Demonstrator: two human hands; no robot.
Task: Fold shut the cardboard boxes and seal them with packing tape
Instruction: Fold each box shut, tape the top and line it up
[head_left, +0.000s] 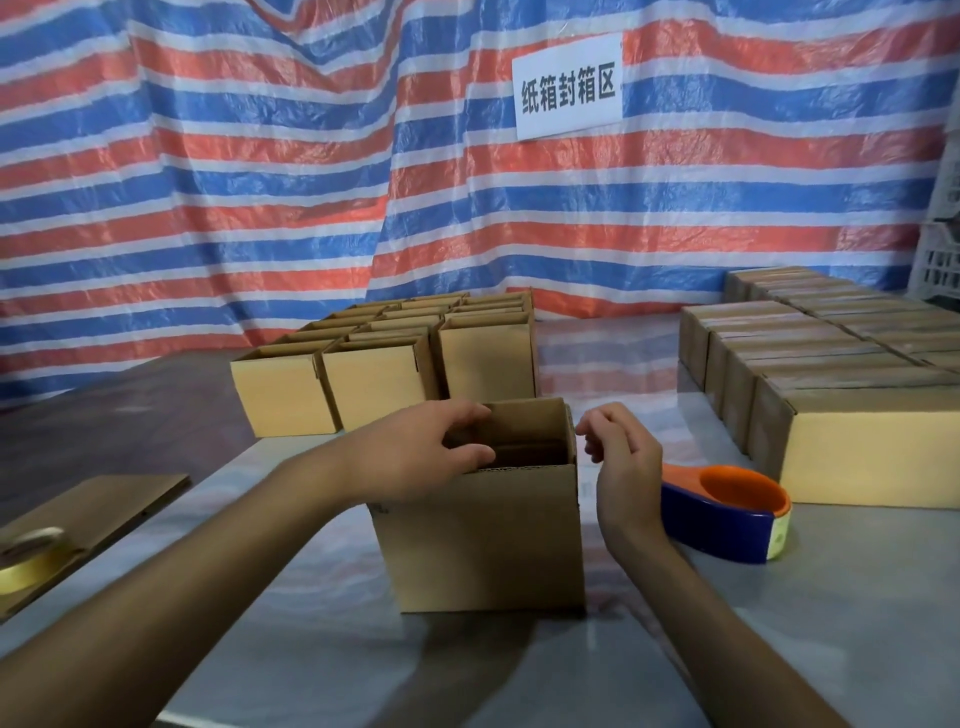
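Observation:
An open brown cardboard box (483, 540) stands upright on the table in front of me, its top flaps unfolded. My left hand (421, 457) rests on the box's upper left side, fingers stretched over the opening with the thumb at the near rim. My right hand (623, 462) hovers just beside the box's upper right corner, fingers loosely curled and holding nothing. A blue and orange tape dispenser (727, 514) lies on the table just right of my right wrist.
Several open boxes (384, 364) stand in rows behind the centre box. Closed boxes (831, 374) are packed along the right. A yellowish tape roll (31, 558) sits on flat cardboard (104, 504) at the left. A striped tarp with a white sign (569, 88) hangs behind.

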